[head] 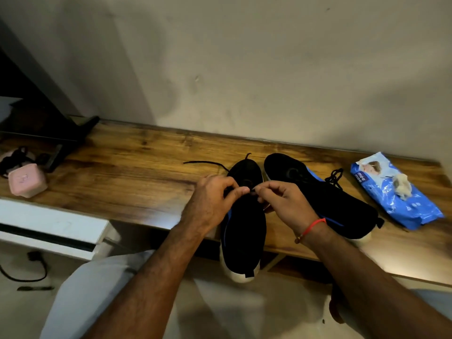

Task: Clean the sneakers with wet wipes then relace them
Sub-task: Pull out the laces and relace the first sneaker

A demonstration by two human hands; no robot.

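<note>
Both hands meet mid-frame over the near sneaker (242,231). Left hand (215,199) has fingers curled, pinching the black lace (208,163) at the shoe's eyelet area. Right hand (281,201) also pinches the lace end, fingertips almost touching the left's. A red thread band (313,226) sits on the right wrist.

Near sneaker is black with a white sole, toe pointing to the wall, heel hanging over the worktop (122,172) edge. Loose lace ends trail up-left past the toe.

Second sneaker (318,192), black with blue trim, lies just right of it, angled toward lower right; its lace (335,177) is bunched beside it.

Blue wet wipes pack (396,199) at right of frame, a crumpled used wipe (402,185) resting on top.

Far left: pink box (27,183), dark cord tangle (14,157) behind it, black stand (73,140) upper left. Light trousers (97,289) fill the lower frame.
</note>
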